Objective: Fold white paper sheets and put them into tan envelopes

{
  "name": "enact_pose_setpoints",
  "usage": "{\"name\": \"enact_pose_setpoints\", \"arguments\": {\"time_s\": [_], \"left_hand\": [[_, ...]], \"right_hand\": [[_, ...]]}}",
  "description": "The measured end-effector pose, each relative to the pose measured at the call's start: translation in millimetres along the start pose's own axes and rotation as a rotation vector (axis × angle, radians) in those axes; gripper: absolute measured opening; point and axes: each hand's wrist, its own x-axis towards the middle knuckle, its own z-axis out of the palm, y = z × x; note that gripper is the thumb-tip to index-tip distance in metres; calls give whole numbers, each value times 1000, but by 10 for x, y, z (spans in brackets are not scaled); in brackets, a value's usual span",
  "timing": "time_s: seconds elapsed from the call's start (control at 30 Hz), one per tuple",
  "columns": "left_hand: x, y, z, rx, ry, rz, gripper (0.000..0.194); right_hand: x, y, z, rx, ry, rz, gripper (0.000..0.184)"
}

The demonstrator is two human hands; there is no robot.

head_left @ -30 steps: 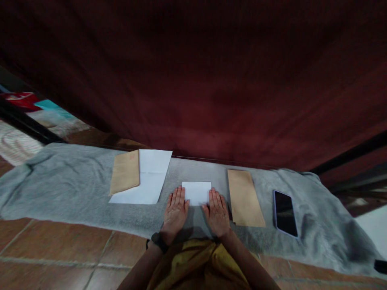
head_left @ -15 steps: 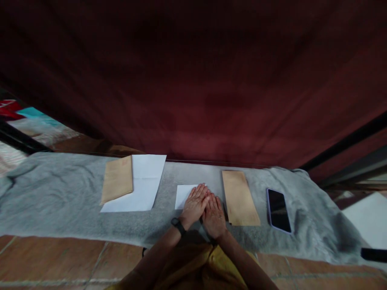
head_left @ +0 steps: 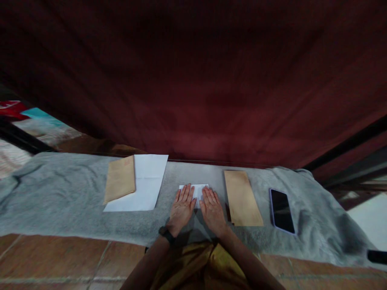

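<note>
Cloth (head_left: 69, 185), grey and soft-looking, spreads from left to right, rumpled along its left end, with the tiled floor (head_left: 57, 257) showing past its near edge and a dark red curtain (head_left: 193, 121) hanging beyond its far edge. On the left part, a brown envelope (head_left: 120, 179) lies slightly askew over the left side of a large white sheet (head_left: 148, 183), which has a crease across it (a faint reddish mark sits near the envelope's far right corner). The sheet reaches the cloth's far edge and stops well short of the near one. Next, around the middle between far and near edges, comes the left hand (head_left: 182, 207), palm down and flat, fingers straight, grasping nothing, with a dark watch (head_left: 166, 235) at its wrist. Under its fingertips, and under those of the right hand (head_left: 213, 210), lies the small white paper (head_left: 198, 191), seen mainly in the gap between the hands. The right hand is likewise flattened and clutches nothing. Just beside it on the right, a long brown envelope (head_left: 243, 199) slants from near the far edge toward the near edge. Farther right, a dark-screened phone (head_left: 282, 210) lies tilted, before the folds at the cloth's right end.
</note>
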Motion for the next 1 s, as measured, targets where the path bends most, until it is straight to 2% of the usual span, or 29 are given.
{"name": "enact_pose_setpoints", "arguments": {"time_s": [0.1,0.23,0.4,0.67,0.8,0.87,1.0], "left_hand": [[14,5,-4,10,-12,6,54],[-2,-5,8,14,-1,-15,54],[-92,-51,29,17,47,-83,60],[-280,-186,2,38,75,-143,62],[-271,-133,-30,54,95,-186,61],[-236,-40,-49,28,95,-144,59],[-138,204,-40,-39,25,87,50]], "right_hand": [[126,-24,98,20,-15,-43,49],[140,55,178,-20,28,-16,52],[62,155,137,-66,61,13,56],[26,156,68,-83,37,66,57],[26,158,61,-79,40,68,54],[19,181,58,-55,43,64,51],[-12,276,55,54,78,77,48]]}}
